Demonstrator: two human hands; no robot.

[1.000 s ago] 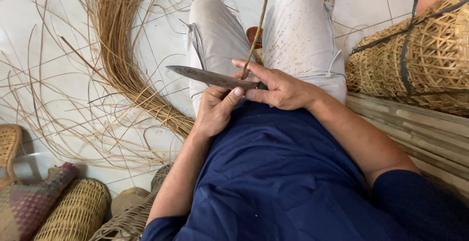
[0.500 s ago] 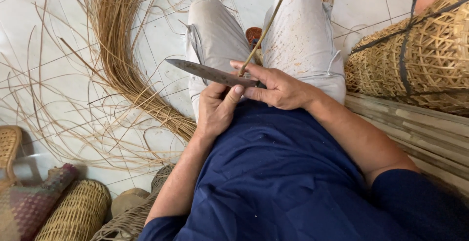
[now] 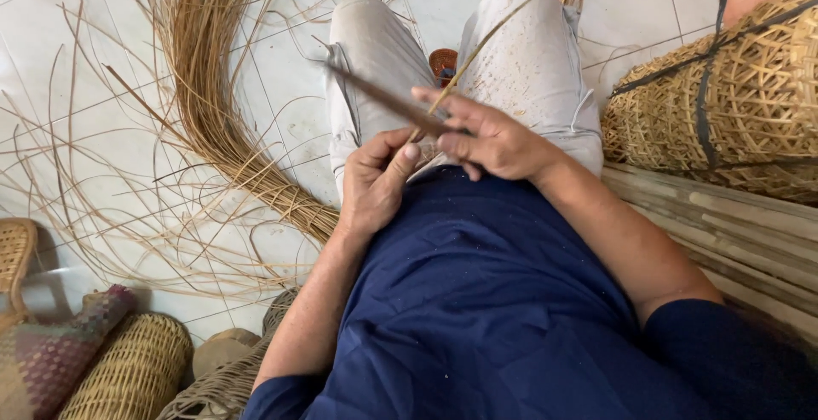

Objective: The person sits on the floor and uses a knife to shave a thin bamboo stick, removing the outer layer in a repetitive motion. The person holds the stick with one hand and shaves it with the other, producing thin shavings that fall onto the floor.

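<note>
I sit on the floor with my legs in light trousers stretched out ahead. My right hand point(image 3: 494, 139) grips a long dark knife point(image 3: 383, 100) whose blade points up and to the left across my lap. A thin cane strip point(image 3: 486, 41) rises from between my hands toward the upper right, over my right thigh. My left hand point(image 3: 373, 180) is closed just below the blade, thumb raised, pinching the lower end of the strip against the knife.
A thick bundle of cane strands point(image 3: 213, 122) curves over the white tiled floor at left, with loose strips scattered around it. A large woven basket point(image 3: 733, 105) stands at right above split bamboo slats point(image 3: 724, 224). Small woven baskets point(image 3: 128, 369) lie at lower left.
The knife has tilted, its tip rising up and to the right. The cane strip now leans further right. Both hands stay together over my lap.
</note>
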